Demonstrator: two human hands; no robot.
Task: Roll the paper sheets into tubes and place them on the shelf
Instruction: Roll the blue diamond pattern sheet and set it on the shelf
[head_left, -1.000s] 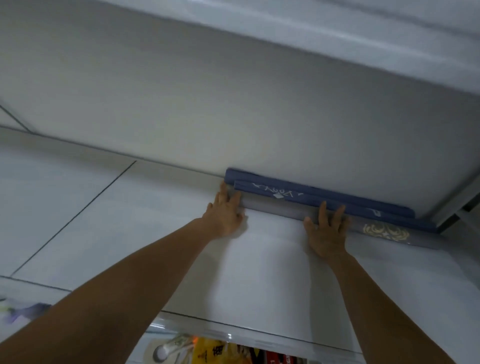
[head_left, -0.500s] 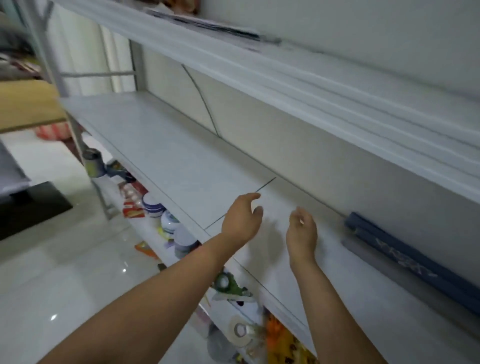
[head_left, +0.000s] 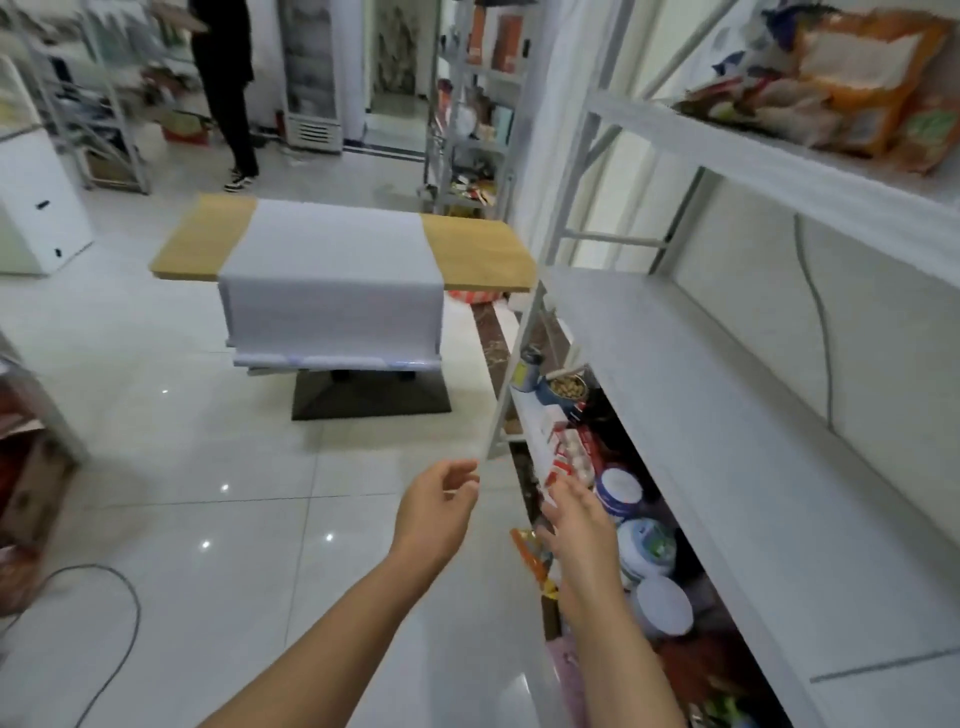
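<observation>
Pale paper sheets lie stacked across a wooden table ahead of me and hang over its near edge. The white shelf runs along my right. The rolled tubes are out of view. My left hand and my right hand hang in the air in front of me, off the shelf, both empty with fingers loosely curled.
Tubs, tape and packets crowd the lower shelf at right. Bags sit on the top shelf. A person in black stands at the back left. A cable lies on the glossy tiled floor. Boxes stand at the left edge.
Both hands have left the rolled tubes on the shelf and drawn back. My view has swung left from the shelf to the table with the paper sheets.
</observation>
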